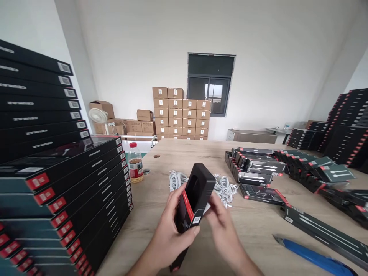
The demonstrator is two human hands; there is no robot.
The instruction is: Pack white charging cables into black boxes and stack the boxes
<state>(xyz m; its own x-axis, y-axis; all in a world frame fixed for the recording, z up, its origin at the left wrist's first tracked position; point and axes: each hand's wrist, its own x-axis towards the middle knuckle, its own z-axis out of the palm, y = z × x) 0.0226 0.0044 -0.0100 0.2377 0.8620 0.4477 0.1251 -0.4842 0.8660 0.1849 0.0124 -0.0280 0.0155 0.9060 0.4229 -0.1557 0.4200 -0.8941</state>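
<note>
The left hand (pixel 175 237) pinches a black sleeve (pixel 184 214) with a red stripe, its grip closed between thumb and fingers. The sleeve is held tilted above the wooden surface (pixel 161 214), with a black tray (pixel 202 184) against it, a rounded recess showing in the tray. The right hand (pixel 222 226) is at the tray's right side, fingers curled; how tightly its grip closes cannot be told. Behind lie coiled white cables (pixel 225 189). A red-capped bottle (pixel 135 165) holding yellowish liquid stands beside stacked black boxes (pixel 106 184) on the left.
</note>
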